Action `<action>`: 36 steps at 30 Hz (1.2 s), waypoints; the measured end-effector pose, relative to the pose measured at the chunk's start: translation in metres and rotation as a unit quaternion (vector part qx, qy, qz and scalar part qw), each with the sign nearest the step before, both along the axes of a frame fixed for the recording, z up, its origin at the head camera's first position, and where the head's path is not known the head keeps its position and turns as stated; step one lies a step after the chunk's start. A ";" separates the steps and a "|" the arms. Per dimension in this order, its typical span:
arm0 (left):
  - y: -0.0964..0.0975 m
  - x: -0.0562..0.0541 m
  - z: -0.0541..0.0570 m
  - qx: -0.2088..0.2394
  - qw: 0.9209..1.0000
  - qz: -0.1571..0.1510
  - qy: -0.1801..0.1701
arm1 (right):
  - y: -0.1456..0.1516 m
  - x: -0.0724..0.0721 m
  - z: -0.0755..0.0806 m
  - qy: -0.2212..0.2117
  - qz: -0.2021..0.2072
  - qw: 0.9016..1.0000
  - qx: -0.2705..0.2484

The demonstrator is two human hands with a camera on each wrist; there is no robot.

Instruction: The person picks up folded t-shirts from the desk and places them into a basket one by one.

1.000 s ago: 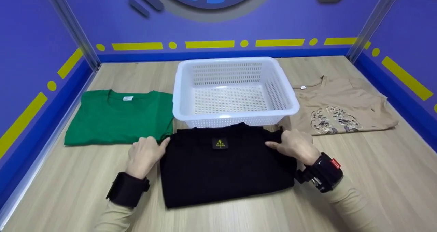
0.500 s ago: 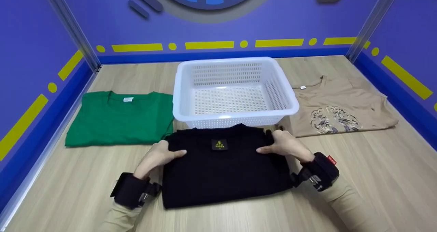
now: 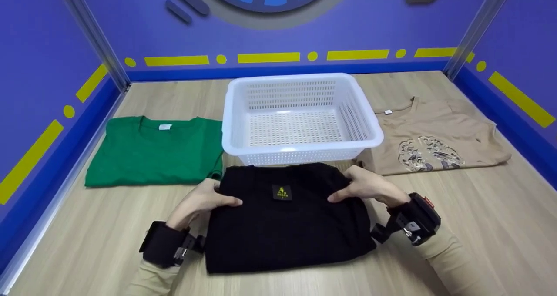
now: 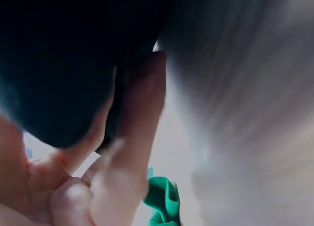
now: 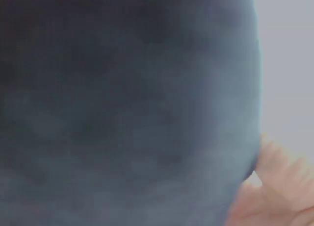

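Observation:
In the head view a folded black T-shirt point(image 3: 287, 230) with a neck label lies in front of the basket. My left hand point(image 3: 204, 202) grips its left side, thumb on top and fingers underneath. The left wrist view shows those fingers point(image 4: 140, 123) beneath the dark cloth. On the opposite side my right hand point(image 3: 370, 186) holds the shirt the same way, thumb over the top and the other fingers hidden under it. Dark cloth point(image 5: 127, 108) fills most of the right wrist view, with part of the hand at the lower right.
Behind the black shirt stands a white perforated plastic basket point(image 3: 302, 147) with nothing in it. A folded green T-shirt point(image 3: 161, 156) lies to its left, a folded beige printed T-shirt point(image 3: 457, 126) to its right. Blue-purple panels point(image 3: 278, 39) enclose the wooden table.
The left hand has moved right from the shirt's edge, its thumb now over the cloth. Both hands grip the black shirt, whose top edge has drawn slightly back from the basket and bunched.

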State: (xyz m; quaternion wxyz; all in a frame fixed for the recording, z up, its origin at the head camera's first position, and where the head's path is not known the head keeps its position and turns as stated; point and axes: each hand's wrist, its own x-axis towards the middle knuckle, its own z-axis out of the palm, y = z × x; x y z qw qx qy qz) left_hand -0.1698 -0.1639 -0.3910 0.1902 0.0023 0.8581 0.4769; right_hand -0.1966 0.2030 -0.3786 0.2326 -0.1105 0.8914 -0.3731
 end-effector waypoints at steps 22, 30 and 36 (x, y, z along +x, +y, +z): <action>-0.002 0.019 0.027 0.137 0.984 -0.114 -0.021 | 0.009 0.044 0.070 0.170 0.089 0.981 -0.004; 0.005 0.017 0.044 0.187 0.977 -0.098 0.031 | 0.024 0.048 0.089 0.178 0.018 0.982 -0.061; 0.013 0.011 0.054 0.231 0.969 -0.054 0.073 | 0.030 0.044 0.096 0.173 -0.064 0.976 -0.113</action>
